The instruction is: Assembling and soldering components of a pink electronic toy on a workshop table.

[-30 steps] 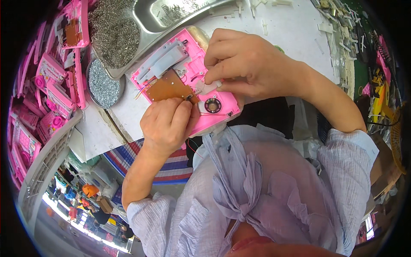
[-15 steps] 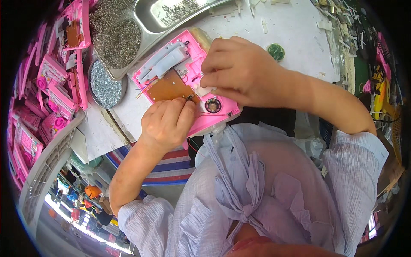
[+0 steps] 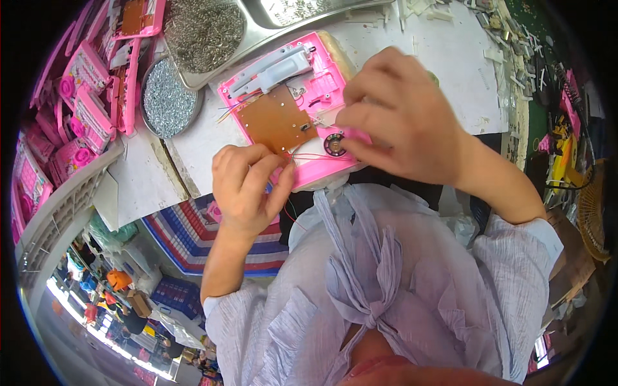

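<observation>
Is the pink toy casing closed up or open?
Open: the pink casing shows its brown circuit board, wires and small speaker, with no cover over them.

toy assy workshop, screw trays, stacked pink casings, worktable

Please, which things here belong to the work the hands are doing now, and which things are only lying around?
In use:
left hand
right hand
open pink toy casing
brown circuit board
small round speaker
thin wires

Lying about:
round dish of screws
metal tray of screws
stacked pink casings
</observation>
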Demonstrator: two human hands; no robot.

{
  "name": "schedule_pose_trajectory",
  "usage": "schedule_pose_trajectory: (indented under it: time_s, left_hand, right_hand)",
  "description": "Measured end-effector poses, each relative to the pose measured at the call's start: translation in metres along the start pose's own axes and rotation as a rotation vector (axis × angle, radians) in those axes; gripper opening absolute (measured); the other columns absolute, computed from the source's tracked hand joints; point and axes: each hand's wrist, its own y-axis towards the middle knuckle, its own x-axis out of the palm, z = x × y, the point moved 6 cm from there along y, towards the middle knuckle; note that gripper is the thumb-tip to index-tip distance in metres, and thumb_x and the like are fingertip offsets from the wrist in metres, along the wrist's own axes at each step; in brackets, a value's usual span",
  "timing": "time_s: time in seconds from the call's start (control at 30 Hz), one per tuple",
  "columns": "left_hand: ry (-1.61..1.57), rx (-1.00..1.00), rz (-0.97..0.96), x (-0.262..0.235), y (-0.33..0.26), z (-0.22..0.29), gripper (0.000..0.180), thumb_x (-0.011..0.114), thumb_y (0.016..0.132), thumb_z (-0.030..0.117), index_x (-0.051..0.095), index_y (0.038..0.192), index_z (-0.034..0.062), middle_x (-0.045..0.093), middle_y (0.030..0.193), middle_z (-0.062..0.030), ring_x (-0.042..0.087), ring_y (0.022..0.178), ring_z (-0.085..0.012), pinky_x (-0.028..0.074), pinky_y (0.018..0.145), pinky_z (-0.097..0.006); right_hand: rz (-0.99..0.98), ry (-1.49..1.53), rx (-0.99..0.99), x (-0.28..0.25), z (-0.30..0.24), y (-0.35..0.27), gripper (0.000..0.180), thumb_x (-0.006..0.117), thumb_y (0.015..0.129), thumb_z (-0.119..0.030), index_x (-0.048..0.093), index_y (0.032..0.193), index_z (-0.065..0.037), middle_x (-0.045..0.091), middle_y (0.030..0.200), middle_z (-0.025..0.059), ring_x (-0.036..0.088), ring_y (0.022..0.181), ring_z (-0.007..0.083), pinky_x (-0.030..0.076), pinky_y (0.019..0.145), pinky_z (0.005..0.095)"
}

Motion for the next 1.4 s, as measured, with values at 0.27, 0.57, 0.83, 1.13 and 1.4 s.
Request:
schedule_pose_trajectory:
  time_s: [0.27,0.57,0.83,1.13,1.4]
  left_hand:
    - [0.081,-0.209,0.075,-0.001,-0.013,0.008,0.023,0.086,0.071,0.013,0.068,0.086,0.0106,0.06,0.092,-0.0022,0.055,0.076,-0.0207,0.04,0.077,-0.037]
    - [0.094,-0.383,0.015,-0.009,-0.027,0.016,0.023,0.086,0.072,0.016,0.068,0.085,0.009,0.059,0.093,-0.0027,0.052,0.074,-0.0202,0.038,0.074,-0.038]
    - [0.116,-0.409,0.03,-0.003,-0.022,0.018,0.02,0.083,0.074,0.012,0.069,0.087,0.0072,0.06,0.096,-0.0048,0.057,0.083,-0.0218,0.038,0.069,-0.037]
    - [-0.11,-0.453,0.063,0.011,-0.027,0.006,0.017,0.076,0.074,0.0,0.065,0.086,0.0024,0.06,0.099,-0.0103,0.061,0.092,-0.0303,0.049,0.076,-0.043]
    - [-0.116,-0.487,-0.017,0.01,-0.028,0.004,0.011,0.075,0.08,-0.004,0.066,0.085,0.0009,0.059,0.11,-0.0133,0.069,0.089,-0.025,0.055,0.072,-0.034]
  right_hand:
    - [-0.067,-0.099,0.002,0.031,-0.017,0.001,0.029,0.084,0.066,-0.012,0.065,0.087,-0.01,0.059,0.09,0.0023,0.057,0.092,0.0271,0.044,0.077,0.0407]
    - [-0.05,-0.117,-0.012,0.045,-0.027,-0.003,0.018,0.079,0.068,-0.016,0.065,0.078,-0.011,0.056,0.088,0.0021,0.055,0.091,0.0255,0.045,0.079,0.0413]
    - [-0.064,-0.148,0.001,0.053,-0.036,-0.002,0.018,0.079,0.072,-0.016,0.071,0.087,-0.01,0.059,0.095,0.0029,0.055,0.096,0.0268,0.043,0.084,0.0439]
    - [-0.075,-0.156,0.006,0.055,-0.028,-0.008,0.019,0.08,0.072,-0.019,0.073,0.089,-0.011,0.059,0.092,0.0007,0.056,0.096,0.0247,0.042,0.088,0.045]
    - [0.006,-0.076,0.04,0.055,-0.012,-0.008,0.034,0.08,0.073,-0.016,0.068,0.105,-0.014,0.062,0.094,0.003,0.058,0.095,0.0269,0.043,0.088,0.0519]
